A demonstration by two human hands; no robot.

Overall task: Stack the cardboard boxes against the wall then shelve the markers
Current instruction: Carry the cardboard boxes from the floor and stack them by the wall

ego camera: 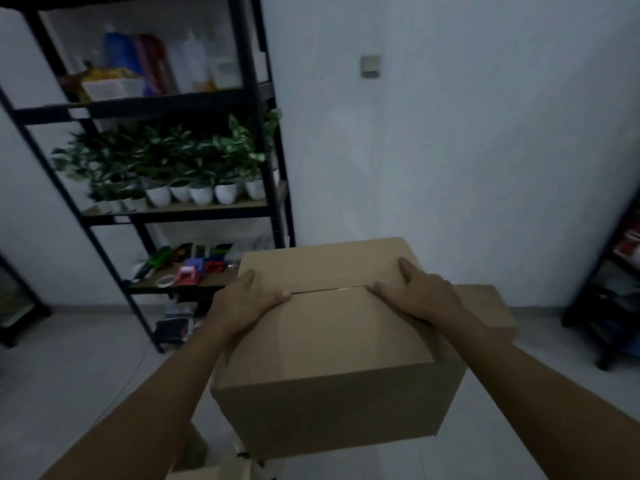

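Note:
A closed brown cardboard box (332,348) fills the centre of the view, its two top flaps meeting in a seam. My left hand (246,299) grips its left top edge, thumb lying on the seam. My right hand (415,292) grips the right top edge, fingers spread over the far flap. A second cardboard box (491,310) shows behind and to the right, partly hidden. More cardboard (207,462) pokes out at the bottom edge. I cannot make out markers for certain; small coloured items (194,265) lie on the low shelf.
A black metal shelving unit (266,157) stands at left against the white wall (450,150), holding bottles, potted plants (194,188) and small items. Another dark rack (609,289) stands at the right edge. Grey tiled floor (69,358) lies below.

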